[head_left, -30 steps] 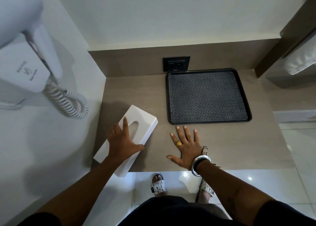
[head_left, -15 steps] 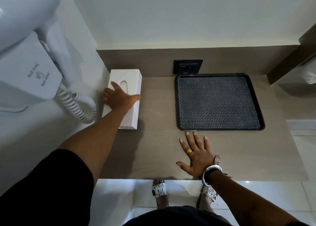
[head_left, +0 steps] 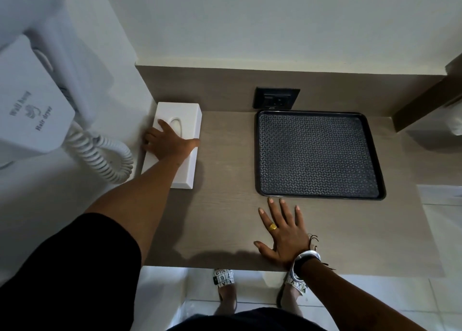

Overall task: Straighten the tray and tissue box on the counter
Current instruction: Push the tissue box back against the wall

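A white tissue box (head_left: 186, 116) with an oval slot lies lengthwise in the back left corner of the brown counter (head_left: 225, 218), against the left wall. My left hand (head_left: 168, 143) rests on top of it, thumb over its right side and fingers over the left. A black textured tray (head_left: 317, 154) sits square at the back right, just below the wall socket. My right hand (head_left: 282, 233) lies flat on the counter with fingers spread, fingertips just short of the tray's front rim.
A white wall-hung hair dryer (head_left: 35, 103) with a coiled cord (head_left: 105, 153) hangs on the left wall beside the box. A black socket (head_left: 276, 98) is set in the backsplash. A dark panel (head_left: 425, 100) borders the counter's right end. Sandalled feet (head_left: 225, 280) show below the front edge.
My left hand slid the tissue box from a slanted spot at the front left edge back into the left corner, parallel to the wall. The right hand stayed flat in front of the tray.
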Tool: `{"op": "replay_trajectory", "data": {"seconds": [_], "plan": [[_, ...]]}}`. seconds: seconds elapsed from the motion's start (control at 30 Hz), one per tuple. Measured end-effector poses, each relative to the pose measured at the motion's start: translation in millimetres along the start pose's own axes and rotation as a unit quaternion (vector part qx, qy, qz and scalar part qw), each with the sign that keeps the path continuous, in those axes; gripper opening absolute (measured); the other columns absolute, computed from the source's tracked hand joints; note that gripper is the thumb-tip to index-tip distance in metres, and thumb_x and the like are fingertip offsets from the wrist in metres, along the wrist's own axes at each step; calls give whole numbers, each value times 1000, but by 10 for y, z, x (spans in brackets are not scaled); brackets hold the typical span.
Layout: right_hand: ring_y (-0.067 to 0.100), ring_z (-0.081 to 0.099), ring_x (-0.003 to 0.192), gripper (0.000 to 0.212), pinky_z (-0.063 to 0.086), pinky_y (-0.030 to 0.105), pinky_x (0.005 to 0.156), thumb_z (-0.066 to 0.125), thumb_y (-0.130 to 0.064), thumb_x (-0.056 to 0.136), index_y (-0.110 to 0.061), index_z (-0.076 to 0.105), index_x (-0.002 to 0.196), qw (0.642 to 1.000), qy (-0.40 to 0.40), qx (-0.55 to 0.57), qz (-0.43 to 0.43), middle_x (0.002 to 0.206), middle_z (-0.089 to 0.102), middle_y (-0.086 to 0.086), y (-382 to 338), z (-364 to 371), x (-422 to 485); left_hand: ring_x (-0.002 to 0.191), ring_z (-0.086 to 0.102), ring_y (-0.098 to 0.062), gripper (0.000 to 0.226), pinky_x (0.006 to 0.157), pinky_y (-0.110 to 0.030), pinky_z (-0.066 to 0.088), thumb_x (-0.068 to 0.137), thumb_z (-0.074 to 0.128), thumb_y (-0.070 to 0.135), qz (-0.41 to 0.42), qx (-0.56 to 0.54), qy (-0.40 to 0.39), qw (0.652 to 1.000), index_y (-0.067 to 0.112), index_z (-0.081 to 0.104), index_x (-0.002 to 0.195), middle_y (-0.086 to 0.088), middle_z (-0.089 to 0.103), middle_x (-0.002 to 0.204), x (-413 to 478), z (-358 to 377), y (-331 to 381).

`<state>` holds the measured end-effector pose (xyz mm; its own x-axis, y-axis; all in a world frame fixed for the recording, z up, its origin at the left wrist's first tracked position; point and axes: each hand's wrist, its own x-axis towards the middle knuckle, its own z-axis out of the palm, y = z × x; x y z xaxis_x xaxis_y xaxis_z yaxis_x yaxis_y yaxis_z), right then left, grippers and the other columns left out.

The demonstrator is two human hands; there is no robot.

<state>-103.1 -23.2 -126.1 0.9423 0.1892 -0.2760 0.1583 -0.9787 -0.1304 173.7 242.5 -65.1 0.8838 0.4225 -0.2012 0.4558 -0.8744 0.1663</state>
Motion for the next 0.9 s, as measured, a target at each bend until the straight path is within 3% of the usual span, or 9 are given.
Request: {"op": "replay_trajectory", "data": {"seconds": [0.13,0.27,0.4,0.9], "plan": [[40,29,146,85,15,63,113,40,-76,81,-27,38,150,1000,3,-6,0,160,31,12,12,-7,7,148,19,-47,125,119,-63,17,64,66,78,42,-36,28,998,11,15,156,-28,19,159,-141,56,-32],[40,29,146,83,21,65,113,43,-74,81,-26,41,148,1000,0,4,2,160,32,12,-4,-10,-15,155,1,-39,123,122,-57,1,70,40,90,204,-22,75,976,13,2,158,-23,-1,166,-486,166,-180],[40,31,145,83,22,67,111,46,-73,80,-25,43,148,1000,4,5,1,159,33,12,-2,-10,-6,155,6,-36,121,124,-58,11,71,27,94,325,47,97,940,13,3,158,-22,4,166,-696,312,-546],[39,21,149,83,17,66,115,40,-74,83,-27,34,151,1000,-15,9,9,163,25,10,-28,-35,-6,153,16,-37,110,124,-56,14,78,31,86,284,64,100,952,10,16,157,-24,16,164,-529,240,-541]]}}
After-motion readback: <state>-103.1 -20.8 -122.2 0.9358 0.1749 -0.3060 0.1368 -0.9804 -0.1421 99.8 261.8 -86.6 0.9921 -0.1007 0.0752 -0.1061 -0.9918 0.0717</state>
